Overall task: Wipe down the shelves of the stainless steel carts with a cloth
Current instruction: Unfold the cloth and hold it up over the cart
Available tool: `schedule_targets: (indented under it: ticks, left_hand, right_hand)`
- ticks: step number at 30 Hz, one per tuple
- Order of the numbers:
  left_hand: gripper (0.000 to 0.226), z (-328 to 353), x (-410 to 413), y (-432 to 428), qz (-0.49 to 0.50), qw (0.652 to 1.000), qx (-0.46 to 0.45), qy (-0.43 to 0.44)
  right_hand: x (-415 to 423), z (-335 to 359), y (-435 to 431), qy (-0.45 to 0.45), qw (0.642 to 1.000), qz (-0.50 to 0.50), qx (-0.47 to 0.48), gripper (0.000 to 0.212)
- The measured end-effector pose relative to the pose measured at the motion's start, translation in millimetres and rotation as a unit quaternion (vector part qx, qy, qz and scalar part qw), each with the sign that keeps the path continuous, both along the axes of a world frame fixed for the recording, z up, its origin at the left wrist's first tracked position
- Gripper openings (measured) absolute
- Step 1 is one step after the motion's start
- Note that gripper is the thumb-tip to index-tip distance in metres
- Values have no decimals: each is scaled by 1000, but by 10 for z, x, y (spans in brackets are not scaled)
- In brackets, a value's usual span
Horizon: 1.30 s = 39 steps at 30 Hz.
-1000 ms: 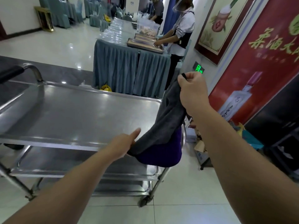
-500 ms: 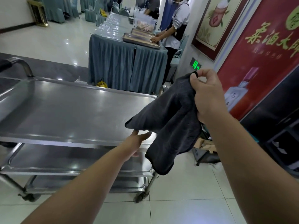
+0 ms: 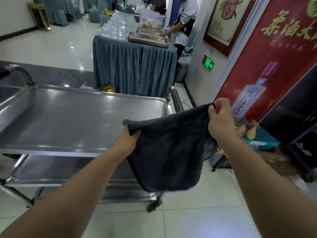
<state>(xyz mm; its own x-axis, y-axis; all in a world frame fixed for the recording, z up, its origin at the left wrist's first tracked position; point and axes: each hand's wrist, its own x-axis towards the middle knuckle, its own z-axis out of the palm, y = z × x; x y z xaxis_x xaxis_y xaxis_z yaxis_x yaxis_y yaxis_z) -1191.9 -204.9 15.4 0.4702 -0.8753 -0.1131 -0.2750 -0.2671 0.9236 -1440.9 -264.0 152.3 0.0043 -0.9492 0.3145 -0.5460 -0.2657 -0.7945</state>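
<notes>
White floor tiles underfoot. Left hand grips one upper corner of the dark grey cloth, fingers curled round it. Right hand pinches the other corner, slightly higher. Cloth hangs spread between them, in front of the right end of the stainless steel cart. Top shelf bare, middle shelf below. Beyond: skirted table with metal trays, person beside it, red poster on right wall.

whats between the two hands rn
In the head view, the dark grey cloth spans the gap, its top edge gripped by the left hand and the right hand.
</notes>
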Motion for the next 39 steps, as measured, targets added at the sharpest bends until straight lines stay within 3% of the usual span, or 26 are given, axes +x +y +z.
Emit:
schedule_targets:
  ticks: [3, 6, 8, 12, 16, 18, 22, 30, 33, 36, 39]
  left_hand:
    - [50, 93, 185, -21, 13, 1000, 17, -21]
    - [87, 368, 379, -18, 5, 999, 42, 17]
    - [98, 600, 494, -13, -54, 995, 54, 62]
    - [68, 964, 624, -133, -132, 990, 42, 7]
    - [40, 1101, 726, -378, -91, 995, -6, -50]
    - [35, 1127, 829, -494, -83, 994, -11, -75]
    - [36, 1214, 1023, -725, -70, 995, -12, -72]
    - [17, 1360, 1211, -1129, -69, 994, -82, 36]
    - [31, 1408, 1305, -1224, -119, 988, -81, 64]
    - [45, 1393, 1360, -1291, -184, 980, -50, -49]
    - [26, 1363, 1355, -1380, -169, 971, -44, -163]
  right_hand:
    - [-16, -135, -63, 29, 999, -3, 17, 3]
    - [12, -176, -156, 55, 998, -9, 24, 3]
    - [31, -172, -242, 61, 998, -17, 30, 3]
    - [71, -126, -468, 27, 997, -38, 60, 15]
    - [118, 31, -638, -52, 975, -23, 214, 61]
    - [105, 94, -716, -72, 963, 25, 258, 70]
    - [143, 203, -846, -82, 963, 103, 236, 60]
    - [327, 254, -1092, -9, 999, 23, 22, 24]
    - [390, 233, -1174, 42, 999, 7, -10, 12]
    - [386, 241, -1220, 51, 999, 2, -7, 20]
    - [349, 298, -1223, 67, 998, 19, 11, 22]
